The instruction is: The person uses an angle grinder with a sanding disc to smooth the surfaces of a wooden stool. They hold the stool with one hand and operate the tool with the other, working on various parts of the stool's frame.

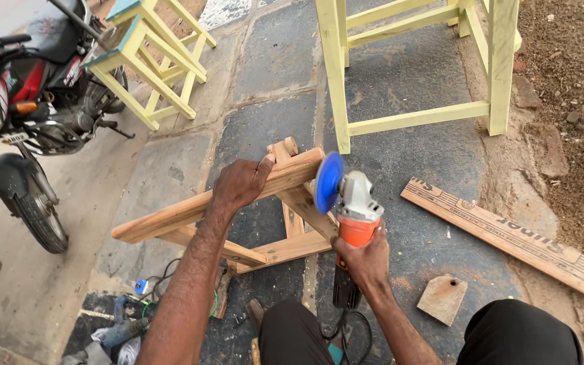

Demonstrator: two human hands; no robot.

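An unpainted wooden stool frame lies on its side on the stone paving. My left hand grips its upper leg from above. In my right hand is an orange and grey angle grinder, held by its body. The grinder's blue disc rests against the end of the frame, just right of my left hand. A black cable hangs from the tool's rear between my knees.
Two yellow-painted stools stand nearby, one upright straight ahead, one tipped over at upper left. A motorcycle is parked at left. A printed wooden plank and a small board piece lie right. Cables and clutter sit near my left knee.
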